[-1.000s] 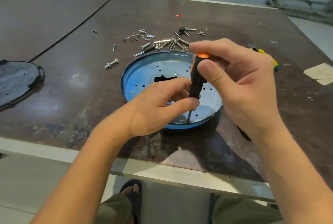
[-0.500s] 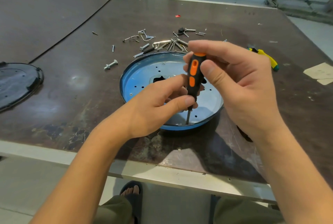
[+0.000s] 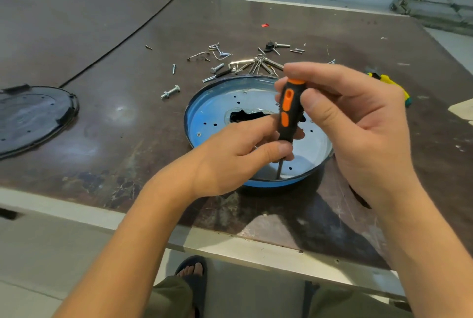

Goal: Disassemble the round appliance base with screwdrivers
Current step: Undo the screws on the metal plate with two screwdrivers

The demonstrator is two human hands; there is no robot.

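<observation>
The round base (image 3: 204, 113) lay on the worktop (image 3: 128, 126) at mid-frame, near its front edge. A screwdriver (image 3: 288, 115) stood upright inside the base at its near side, the right hand (image 3: 358, 123) around the handle's top, the left hand (image 3: 238, 156) at the shaft. Loose screws and bolts (image 3: 240, 62) lay scattered behind the base. A round cover (image 3: 33, 118) rested at the frame's left edge; a second tool (image 3: 391, 85) lay behind the right hand, at the right

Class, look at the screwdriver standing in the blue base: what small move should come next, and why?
Probably keep twisting the screwdriver with the right hand. Its tip sits at the near inner edge of the blue base, the left hand steadies the shaft, and no freed screw shows there yet.
</observation>
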